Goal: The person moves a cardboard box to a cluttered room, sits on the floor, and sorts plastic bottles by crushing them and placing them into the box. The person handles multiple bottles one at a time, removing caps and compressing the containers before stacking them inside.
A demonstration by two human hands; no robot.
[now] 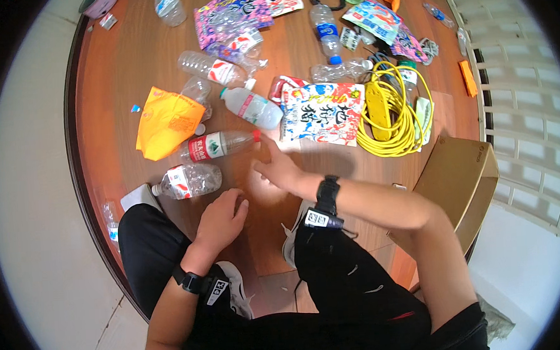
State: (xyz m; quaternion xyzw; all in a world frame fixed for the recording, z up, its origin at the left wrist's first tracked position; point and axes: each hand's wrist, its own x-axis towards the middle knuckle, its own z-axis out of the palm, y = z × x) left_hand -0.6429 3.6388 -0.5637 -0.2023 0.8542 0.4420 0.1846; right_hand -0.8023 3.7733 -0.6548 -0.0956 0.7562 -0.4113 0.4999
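My right hand (282, 170) reaches over the wood-look floor. Its forefinger is at or just beside the red cap of a clear plastic bottle (216, 145) with a red label, lying on its side; whether they touch I cannot tell. The thumb stands apart from the cap. My left hand (220, 218) hangs loosely curled with nothing in it, below a crumpled clear bottle (190, 181) with a white and red label. Beyond the red-capped bottle lie a cloudy bottle (253, 108) with a teal cap and a printed snack pouch (324, 113). An orange plastic wrapper (168, 124) overlaps its base end.
A coiled yellow extension cord (391, 117) lies right of the pouch, beside a brown cardboard box (451, 180). Several more bottles, such as a blue-capped one (327, 30), and a purple-pink pouch (233, 11) lie farther off. A white lattice (512, 82) borders the right.
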